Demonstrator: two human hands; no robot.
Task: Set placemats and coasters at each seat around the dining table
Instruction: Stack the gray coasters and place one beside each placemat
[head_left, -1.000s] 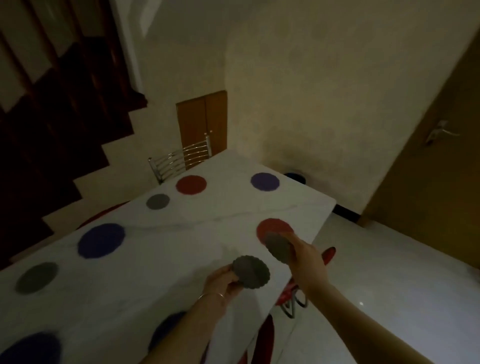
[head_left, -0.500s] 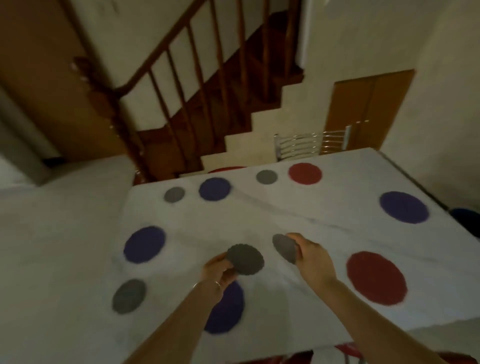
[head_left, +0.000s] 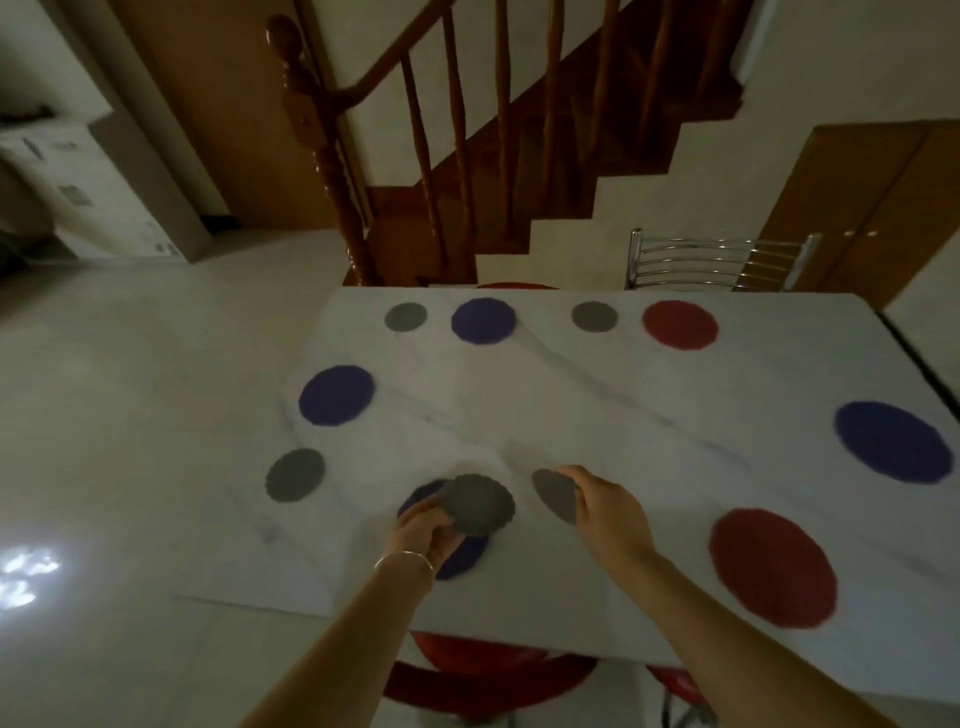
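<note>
My left hand (head_left: 423, 527) grips a grey scalloped coaster (head_left: 478, 503) above a blue placemat (head_left: 457, 551) at the near edge of the white marble table (head_left: 597, 415). My right hand (head_left: 610, 514) pinches a second grey coaster (head_left: 553, 493) just over the tabletop, to the right of the first. A red placemat (head_left: 771, 566) lies near right, blue placemats far right (head_left: 893, 441) and left (head_left: 336, 395). Along the far edge lie a blue placemat (head_left: 483, 320), a red one (head_left: 679, 325) and two grey coasters (head_left: 405, 316) (head_left: 594, 316). Another grey coaster (head_left: 295, 474) rests at the left.
A metal-backed chair (head_left: 717, 260) stands at the table's far side. Red seats (head_left: 493, 670) sit under the near edge. A wooden staircase with banister (head_left: 332, 171) rises behind. Brown cabinet doors (head_left: 872, 208) are at the back right. Light tiled floor lies to the left.
The view has swung left from the table's right corner toward the staircase. Both hands keep their coasters and have moved left over the near blue placemat.
</note>
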